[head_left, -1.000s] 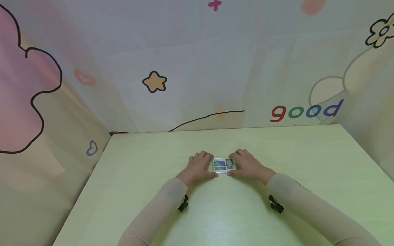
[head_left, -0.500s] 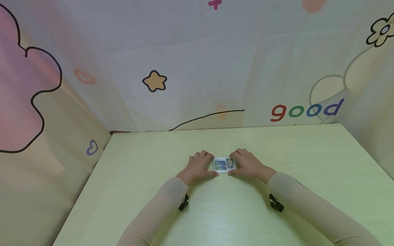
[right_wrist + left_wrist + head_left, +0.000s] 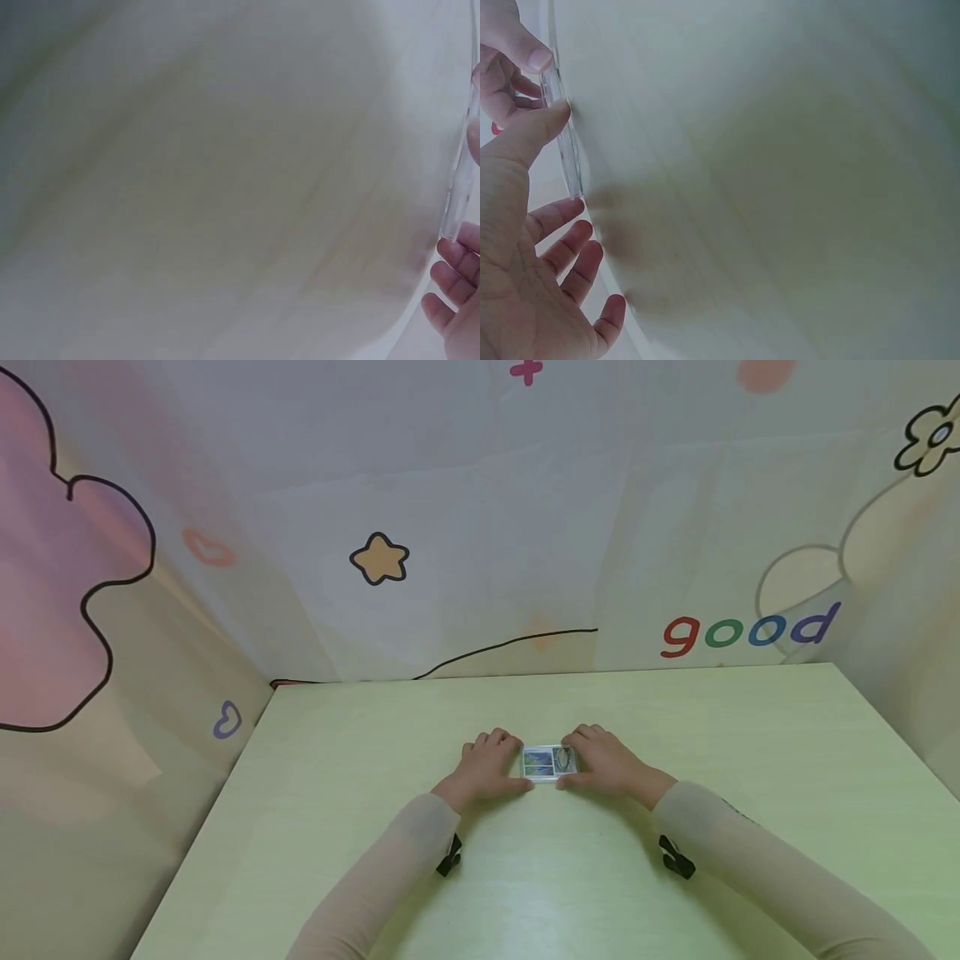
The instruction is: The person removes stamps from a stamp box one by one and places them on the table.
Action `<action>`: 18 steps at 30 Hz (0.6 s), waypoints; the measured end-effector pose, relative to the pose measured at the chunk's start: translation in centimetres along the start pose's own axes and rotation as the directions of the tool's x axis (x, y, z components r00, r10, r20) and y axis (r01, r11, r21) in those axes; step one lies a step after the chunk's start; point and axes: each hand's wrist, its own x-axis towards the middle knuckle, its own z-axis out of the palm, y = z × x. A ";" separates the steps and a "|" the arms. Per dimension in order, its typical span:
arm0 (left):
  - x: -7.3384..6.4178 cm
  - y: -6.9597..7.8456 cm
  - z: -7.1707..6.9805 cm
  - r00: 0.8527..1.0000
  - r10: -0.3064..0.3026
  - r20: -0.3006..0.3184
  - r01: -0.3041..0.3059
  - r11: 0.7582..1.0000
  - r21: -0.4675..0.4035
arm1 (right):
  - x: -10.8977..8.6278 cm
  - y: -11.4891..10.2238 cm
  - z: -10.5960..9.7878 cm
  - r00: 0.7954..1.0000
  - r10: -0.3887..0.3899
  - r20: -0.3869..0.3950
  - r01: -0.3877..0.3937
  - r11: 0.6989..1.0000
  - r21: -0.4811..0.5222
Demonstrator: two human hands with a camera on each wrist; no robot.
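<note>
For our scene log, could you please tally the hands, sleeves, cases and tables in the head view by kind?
Hands: 2
Sleeves: 2
Case: 1
Table: 1
Total: 6

The word "good" (image 3: pixel 752 632), in red, green, blue and purple letters, stands on the pale grey creased backdrop (image 3: pixel 480 527). A pink plus sign (image 3: pixel 527 372) stands higher up

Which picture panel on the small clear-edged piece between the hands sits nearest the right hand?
The tall single panel, beside the right hand; the two stacked panels lie toward the left hand.
</note>
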 end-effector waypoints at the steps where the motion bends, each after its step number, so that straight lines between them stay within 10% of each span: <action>1: 0.0 0.0 0.0 1.000 0.000 -0.001 0.000 1.000 0.001 | 0.0 0.0 0.0 1.000 0.000 0.000 0.000 1.000 0.000; 18: 0.0 0.0 0.0 1.000 -0.011 0.002 0.011 1.000 -0.006 | -0.1 0.1 0.0 0.999 -0.034 -0.015 0.034 0.999 -0.030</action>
